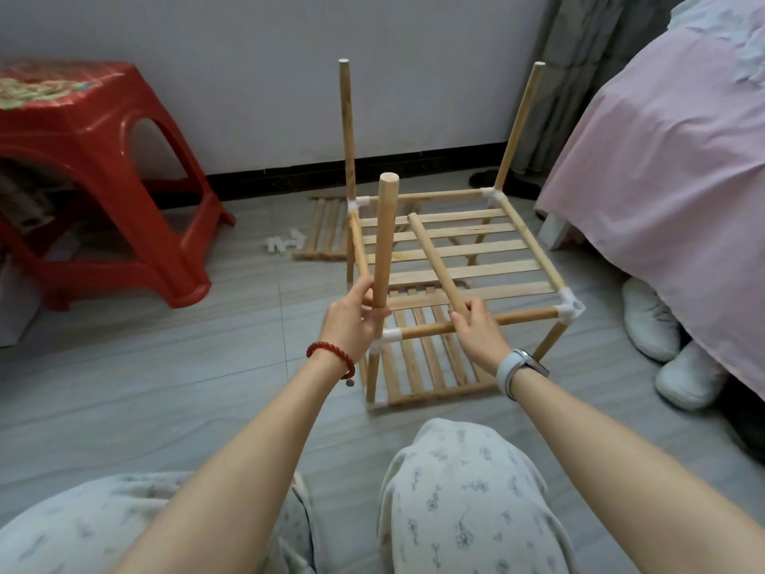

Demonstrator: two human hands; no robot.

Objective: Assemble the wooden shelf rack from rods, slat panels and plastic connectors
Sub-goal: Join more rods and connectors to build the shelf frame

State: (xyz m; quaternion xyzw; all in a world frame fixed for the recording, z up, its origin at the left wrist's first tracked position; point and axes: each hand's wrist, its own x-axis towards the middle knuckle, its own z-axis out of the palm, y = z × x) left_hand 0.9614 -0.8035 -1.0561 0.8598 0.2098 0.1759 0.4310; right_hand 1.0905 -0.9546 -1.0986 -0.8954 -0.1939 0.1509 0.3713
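A half-built wooden rack point(519, 238) stands on the floor, with two slat shelves joined by white plastic connectors. Two upright rods rise from its far corners, the left rod point(347, 130) and the right rod point(518, 126). My left hand point(355, 321) grips an upright rod point(384, 242) that stands over the near-left connector point(389, 336). My right hand point(476, 329) holds a loose rod point(434, 258) that slants up and away over the upper shelf. The near-right connector point(570, 308) has an open top socket.
A spare slat panel point(325, 229) and loose white connectors point(285, 241) lie on the tiles behind the rack. A red plastic stool point(95, 176) stands at the left. A bed with a pink cover point(670, 167) and white slippers point(662, 345) are at the right. My knees fill the foreground.
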